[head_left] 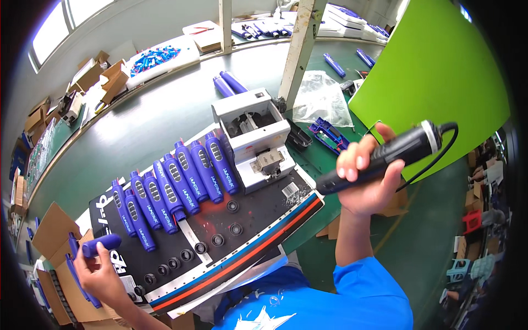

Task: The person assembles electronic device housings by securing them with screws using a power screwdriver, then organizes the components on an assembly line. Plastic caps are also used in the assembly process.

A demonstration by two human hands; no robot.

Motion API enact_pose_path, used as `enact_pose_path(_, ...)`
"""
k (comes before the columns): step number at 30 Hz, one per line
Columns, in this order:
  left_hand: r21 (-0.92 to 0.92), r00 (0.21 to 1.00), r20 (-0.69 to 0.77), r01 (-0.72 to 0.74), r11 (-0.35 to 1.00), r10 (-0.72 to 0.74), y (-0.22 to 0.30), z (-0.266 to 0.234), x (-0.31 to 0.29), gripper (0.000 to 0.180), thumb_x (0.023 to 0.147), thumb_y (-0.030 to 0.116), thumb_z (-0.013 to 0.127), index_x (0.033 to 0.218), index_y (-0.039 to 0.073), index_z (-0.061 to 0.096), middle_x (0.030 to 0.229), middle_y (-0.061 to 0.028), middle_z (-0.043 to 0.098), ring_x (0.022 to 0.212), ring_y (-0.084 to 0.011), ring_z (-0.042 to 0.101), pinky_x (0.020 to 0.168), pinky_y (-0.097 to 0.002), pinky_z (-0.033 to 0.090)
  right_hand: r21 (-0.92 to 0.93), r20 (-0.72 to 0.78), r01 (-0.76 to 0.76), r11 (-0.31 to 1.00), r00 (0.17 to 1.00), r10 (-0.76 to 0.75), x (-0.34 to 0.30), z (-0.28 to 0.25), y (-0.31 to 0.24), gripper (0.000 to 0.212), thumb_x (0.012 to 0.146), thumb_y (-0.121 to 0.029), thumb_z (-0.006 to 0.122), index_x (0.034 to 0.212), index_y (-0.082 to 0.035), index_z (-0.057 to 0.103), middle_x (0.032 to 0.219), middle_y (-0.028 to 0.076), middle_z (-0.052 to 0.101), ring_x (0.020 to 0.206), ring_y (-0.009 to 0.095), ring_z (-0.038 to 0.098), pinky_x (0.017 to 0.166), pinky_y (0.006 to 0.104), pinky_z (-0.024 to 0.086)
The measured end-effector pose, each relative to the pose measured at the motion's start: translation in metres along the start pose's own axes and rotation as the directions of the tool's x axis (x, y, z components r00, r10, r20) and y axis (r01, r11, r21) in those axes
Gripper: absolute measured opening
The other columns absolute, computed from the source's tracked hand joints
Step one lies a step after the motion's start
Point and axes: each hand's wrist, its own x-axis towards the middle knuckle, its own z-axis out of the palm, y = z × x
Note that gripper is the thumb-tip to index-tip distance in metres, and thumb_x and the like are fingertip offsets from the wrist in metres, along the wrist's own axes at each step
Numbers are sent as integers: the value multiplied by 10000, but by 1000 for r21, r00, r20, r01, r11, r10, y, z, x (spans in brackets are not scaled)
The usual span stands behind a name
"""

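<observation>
My right hand [366,184] is wrapped round a black corded electric screwdriver [404,147], raised and tilted, its narrower end pointing down-left toward the mat's right edge. At the far left, my left hand [99,275] grips a blue-purple tubular handle [104,245] beside an open cardboard box [49,225]. More such handles stand in that box. Between the hands, a slanted row of blue-purple handles [175,179] with grey button panels lies on a black printed mat [269,217]. Several small black rings [202,247] sit in a line in front of them.
A white screw-feeder machine [253,137] stands behind the mat's right part. Beyond it are a plastic bag [322,99], an opened blue shell with wires [328,135] and a metal post [300,52]. A green panel [440,82] rises at right; small blue parts [155,58] fill a far tray.
</observation>
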Motion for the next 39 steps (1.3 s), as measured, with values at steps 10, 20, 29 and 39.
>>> enact_pose_path(10,-988,984,138,129,79,115,7,-17,-24,757,963,601,356,1456,54,183,855,-58,441,578,-124,509,501,-253,496,-234,-79,-45,971,997,28,22,39,64,306,767,-43,804,958,-1,567,650,10,616,498,53,542,482,196,430)
enact_pose_path(20,-118,168,909,981,-153,381,38,-35,-160,673,935,406,578,1454,69,313,1064,-160,578,778,-301,641,655,-425,544,-542,28,1,840,999,17,20,50,85,135,837,14,665,800,-3,536,594,27,535,421,92,499,407,246,423)
enact_pose_path(29,-97,227,751,967,-236,620,42,-15,-158,703,978,385,503,1513,128,125,787,-182,549,564,-281,622,469,-392,540,-170,-269,-274,947,937,223,-20,49,50,169,827,-65,699,891,-52,543,635,11,528,483,86,494,435,247,431)
enact_pose_path(39,-325,499,786,836,-442,365,115,38,-92,490,1015,353,367,1394,46,321,880,-100,482,638,-170,531,479,-308,497,311,-20,-101,945,993,113,-41,69,-32,427,916,-414,610,1068,-47,455,712,43,500,550,142,513,519,282,448)
